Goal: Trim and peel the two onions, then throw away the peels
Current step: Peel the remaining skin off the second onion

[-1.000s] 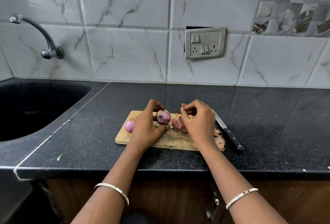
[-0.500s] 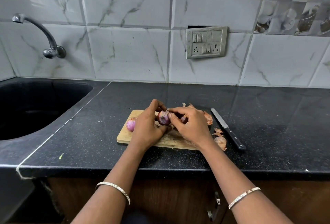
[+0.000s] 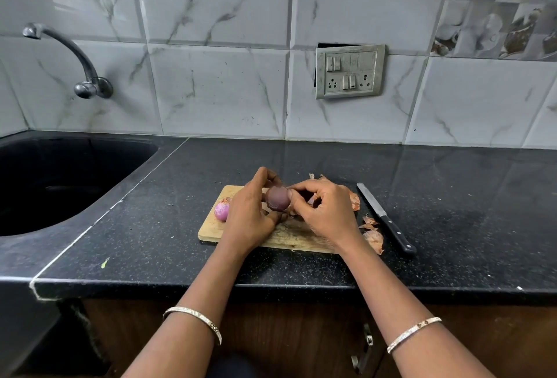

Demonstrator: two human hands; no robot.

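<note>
An onion (image 3: 278, 199) is held just above the wooden cutting board (image 3: 211, 228) by the left hand (image 3: 251, 214), whose fingers are wrapped around its left side and underside. The right hand (image 3: 327, 211) is met directly on the onion's right flank – its thumb and forefinger are pinched against the skin there, seemingly on an edge of peel, though the contact itself is too small to be made out. The coming move is judged to turn on this: the onion lies between the two hands, touching both, with what appears to be a trimmed end turned up towards the camera, so any strip would be drawn rightwards and away from the holding hand.

The second onion (image 3: 222, 209), paler and pinker, is left on the board just beyond the left hand's outer edge, and looks already peeled. Loose peels (image 3: 373, 239) are scattered to the outer side of the right hand, some on the board's far corner, others on the black counter (image 3: 452, 196). The knife (image 3: 387, 220) is laid further out still, apart from the hand, blade pointing away from the person.

Against the frame half a second earlier, little is changed – the grip of both hands is kept, and the onion has been turned slightly so that a duller, browner face is shown. A second ago the right hand was held apart from the onion, closed on a bit of peel; it has since been brought back against it.
</note>
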